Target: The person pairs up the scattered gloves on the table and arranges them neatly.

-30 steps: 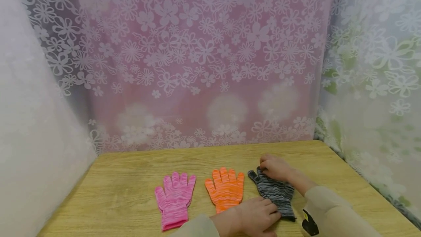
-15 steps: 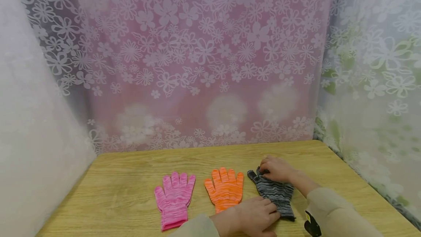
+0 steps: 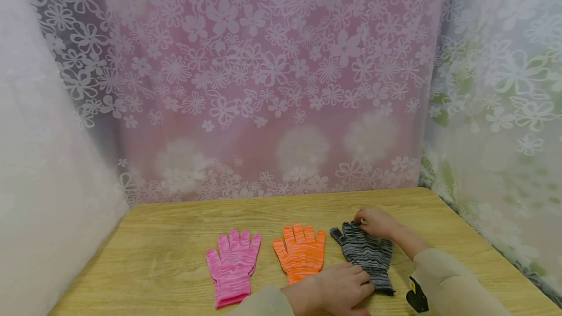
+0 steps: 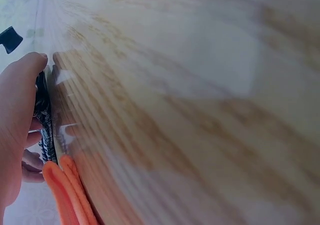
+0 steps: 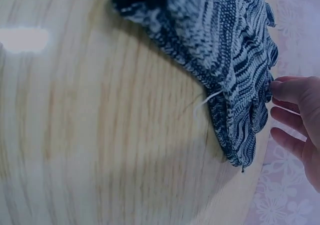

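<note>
A black-and-grey striped knit glove lies on the table at the right, its fingers pointing away from me. At its far end my right hand pinches one fingertip; in the right wrist view its thumb meets that glove finger, while the other fingers lie just beyond. My left hand rests on the lower left side of the same glove by the cuff, fingers extended. To the left lies an orange knit glove, its cuff partly hidden by my left wrist. A pink knit glove lies flat further left.
The wooden table has a pink floral curtain behind it and pale curtains on both sides. A small black item with a yellow mark sits at my right sleeve.
My right hand has shifted slightly right, from one finger of the black-and-grey glove to another, uncovering the fingers it hid. The left hand and the other gloves have stayed put.
</note>
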A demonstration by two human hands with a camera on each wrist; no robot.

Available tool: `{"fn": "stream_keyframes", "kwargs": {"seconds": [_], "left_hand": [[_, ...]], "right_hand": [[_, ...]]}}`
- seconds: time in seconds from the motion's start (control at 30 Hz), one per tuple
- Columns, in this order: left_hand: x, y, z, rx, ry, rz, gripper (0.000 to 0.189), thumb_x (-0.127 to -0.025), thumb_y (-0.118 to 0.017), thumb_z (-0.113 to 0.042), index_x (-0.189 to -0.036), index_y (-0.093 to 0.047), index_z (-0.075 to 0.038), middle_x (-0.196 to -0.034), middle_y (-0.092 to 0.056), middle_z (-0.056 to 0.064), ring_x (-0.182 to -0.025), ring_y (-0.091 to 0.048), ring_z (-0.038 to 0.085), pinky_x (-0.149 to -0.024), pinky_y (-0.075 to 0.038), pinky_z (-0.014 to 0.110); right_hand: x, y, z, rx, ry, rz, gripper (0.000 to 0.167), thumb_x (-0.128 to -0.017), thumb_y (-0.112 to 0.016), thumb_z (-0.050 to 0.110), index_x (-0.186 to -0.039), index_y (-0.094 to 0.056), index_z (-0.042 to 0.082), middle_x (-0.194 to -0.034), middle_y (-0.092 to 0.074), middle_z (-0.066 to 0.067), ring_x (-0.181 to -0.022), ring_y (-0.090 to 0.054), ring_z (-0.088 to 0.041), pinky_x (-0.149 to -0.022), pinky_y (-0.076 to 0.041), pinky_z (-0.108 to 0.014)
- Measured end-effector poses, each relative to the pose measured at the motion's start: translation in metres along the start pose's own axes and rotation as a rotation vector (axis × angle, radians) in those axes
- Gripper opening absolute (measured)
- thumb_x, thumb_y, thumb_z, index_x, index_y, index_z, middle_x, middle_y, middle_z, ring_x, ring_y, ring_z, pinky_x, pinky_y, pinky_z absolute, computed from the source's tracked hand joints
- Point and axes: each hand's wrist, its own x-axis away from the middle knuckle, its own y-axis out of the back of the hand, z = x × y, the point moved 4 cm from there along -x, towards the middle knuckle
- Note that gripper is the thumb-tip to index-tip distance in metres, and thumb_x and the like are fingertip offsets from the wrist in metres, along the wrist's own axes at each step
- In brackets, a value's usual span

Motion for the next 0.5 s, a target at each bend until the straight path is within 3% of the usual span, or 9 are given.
{"fn": "stream_keyframes", "kwargs": {"seconds": [0.2,0.5], "left_hand": [[0.0001,0.0001,-0.0007,-0.010,-0.001,-0.003,0.051,-0.094,-0.037,-0.055,-0.131,-0.049,-0.022,-0.121,-0.049,-0.011,-0.111,-0.043,0.001,-0.095,-0.031,0.016],[-0.0010,-0.0011,-0.0004,-0.029,0.009,0.002,0.050,-0.094,-0.036,-0.055,-0.130,-0.050,-0.023,-0.119,-0.048,-0.012,-0.108,-0.043,0.000,-0.092,-0.033,0.015]], "right_hand": [[-0.0022,-0.0063,-0.0040,0.061,0.043,-0.001,0.010,-0.081,-0.064,0.001,-0.085,-0.070,0.008,-0.087,-0.064,-0.004,-0.078,-0.061,-0.023,-0.065,-0.049,-0.034],[-0.0008,-0.0023,-0.0037,0.166,0.067,-0.138,0.009,-0.081,-0.067,0.002,-0.076,-0.070,0.009,-0.076,-0.060,0.000,-0.069,-0.059,-0.018,-0.060,-0.048,-0.030]]}}
